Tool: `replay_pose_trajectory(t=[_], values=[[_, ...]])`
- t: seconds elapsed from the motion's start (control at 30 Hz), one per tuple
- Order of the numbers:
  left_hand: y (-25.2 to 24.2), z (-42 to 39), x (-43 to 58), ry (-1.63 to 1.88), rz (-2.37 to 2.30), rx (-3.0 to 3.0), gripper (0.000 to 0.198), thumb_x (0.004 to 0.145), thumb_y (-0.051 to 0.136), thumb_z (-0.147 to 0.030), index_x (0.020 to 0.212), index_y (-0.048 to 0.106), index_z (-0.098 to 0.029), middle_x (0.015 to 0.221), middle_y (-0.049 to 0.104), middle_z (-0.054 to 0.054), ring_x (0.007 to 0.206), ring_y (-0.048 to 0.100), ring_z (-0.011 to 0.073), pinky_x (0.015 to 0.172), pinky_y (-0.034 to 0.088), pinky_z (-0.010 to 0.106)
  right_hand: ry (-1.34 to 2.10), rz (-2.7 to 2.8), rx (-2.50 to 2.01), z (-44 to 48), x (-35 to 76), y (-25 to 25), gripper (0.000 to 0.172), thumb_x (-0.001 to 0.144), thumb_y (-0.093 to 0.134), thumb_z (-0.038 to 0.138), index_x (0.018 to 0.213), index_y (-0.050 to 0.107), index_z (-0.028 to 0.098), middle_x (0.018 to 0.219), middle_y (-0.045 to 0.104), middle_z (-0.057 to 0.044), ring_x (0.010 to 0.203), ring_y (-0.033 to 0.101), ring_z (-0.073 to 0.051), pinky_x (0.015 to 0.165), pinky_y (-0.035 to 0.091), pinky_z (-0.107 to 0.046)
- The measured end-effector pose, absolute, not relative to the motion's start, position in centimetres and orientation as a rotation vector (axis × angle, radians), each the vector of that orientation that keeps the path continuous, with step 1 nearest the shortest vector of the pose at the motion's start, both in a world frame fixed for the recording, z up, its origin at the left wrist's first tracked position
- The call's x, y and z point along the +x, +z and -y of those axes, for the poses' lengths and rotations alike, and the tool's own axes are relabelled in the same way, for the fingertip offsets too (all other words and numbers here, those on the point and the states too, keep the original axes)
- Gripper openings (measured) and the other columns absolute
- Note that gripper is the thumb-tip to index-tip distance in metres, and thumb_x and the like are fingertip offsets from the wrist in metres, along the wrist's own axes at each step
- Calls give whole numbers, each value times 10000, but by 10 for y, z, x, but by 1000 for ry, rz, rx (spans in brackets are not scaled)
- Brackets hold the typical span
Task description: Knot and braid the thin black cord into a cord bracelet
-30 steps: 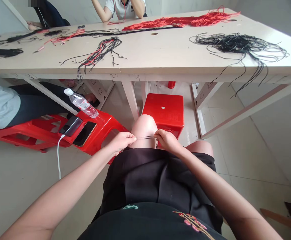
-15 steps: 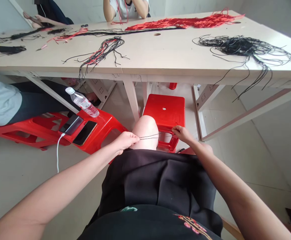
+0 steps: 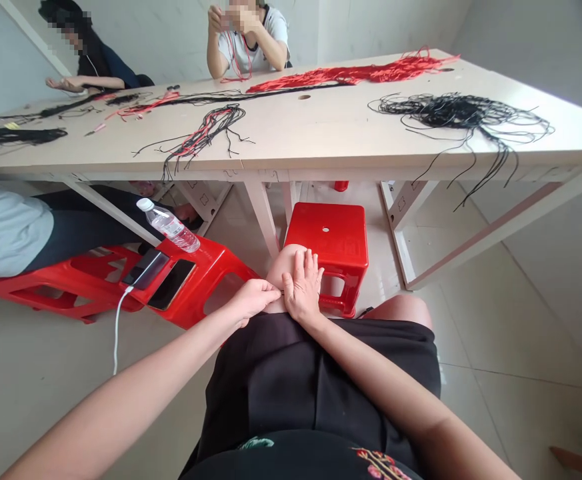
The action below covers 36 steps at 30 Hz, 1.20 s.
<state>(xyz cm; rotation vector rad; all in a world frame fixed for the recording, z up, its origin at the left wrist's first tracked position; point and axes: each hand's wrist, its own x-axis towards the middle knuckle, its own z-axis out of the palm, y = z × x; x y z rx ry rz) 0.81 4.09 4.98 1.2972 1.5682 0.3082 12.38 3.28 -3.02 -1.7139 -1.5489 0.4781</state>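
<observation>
Across the knee (image 3: 287, 263), black cord (image 3: 283, 291) sideways, pinched in left hand (image 3: 253, 298), right hand (image 3: 303, 287) flat.

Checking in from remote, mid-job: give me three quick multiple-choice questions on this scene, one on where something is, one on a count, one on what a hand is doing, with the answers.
1. Where is the water bottle?
A) On the floor
B) On the red stool
C) On the long table

2. How many phones lie on that stool?
A) One
B) Three
C) Two

3. What is the right hand doing?
A) Lying on the knee, fingers spread
B) Holding a phone
C) Gripping the bottle

Answers:
1. B, it lies on the stool's top, next to the phones.
2. C, two sit side by side.
3. A, its spread fingers rest on the knee.
</observation>
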Motion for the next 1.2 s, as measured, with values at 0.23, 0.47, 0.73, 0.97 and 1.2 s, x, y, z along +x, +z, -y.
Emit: replay_pose_trajectory(t=[0.23,0.47,0.73,0.97,1.2], values=[[44,-47,2,335,-1552,1313,177,586,625,-310,577,540,-155,513,478,-37,496,376,83,510,282,224,438,1564,-1778,-38,122,-32,570,896,249,456,1418,153,247,1498,54,-114,1363,-2,-309,1011,101,-639],[39,-59,-1,319,-1527,1413,193,615,575,-280,504,455,-177,443,392,-50,421,320,74,450,223,226,434,1540,-1810,-48,122,-22,548,895,233,469,1410,153,298,1500,39,-87,1362,-11,-312,992,98,-661],[49,-72,4,271,-1594,1413,125,590,578,-220,516,483,-185,403,371,-48,367,291,72,417,163,233,489,1496,-1821,-62,122,-19,543,891,188,505,1405,127,343,1503,-14,-63,1356,-52,-329,953,67,-706],[47,-79,5,302,-1586,1363,158,566,616,-183,480,483,-172,451,416,-32,393,307,61,423,179,240,467,1491,-1798,-73,125,-18,546,885,181,536,1399,138,358,1499,3,-59,1354,-62,-329,934,50,-720],[57,-82,10,374,-1590,1299,168,570,634,-136,474,496,-149,479,442,-16,433,341,60,429,197,240,381,1447,-1823,-102,129,-9,565,885,145,539,1408,85,334,1488,2,-74,1347,-61,-341,912,48,-728]])
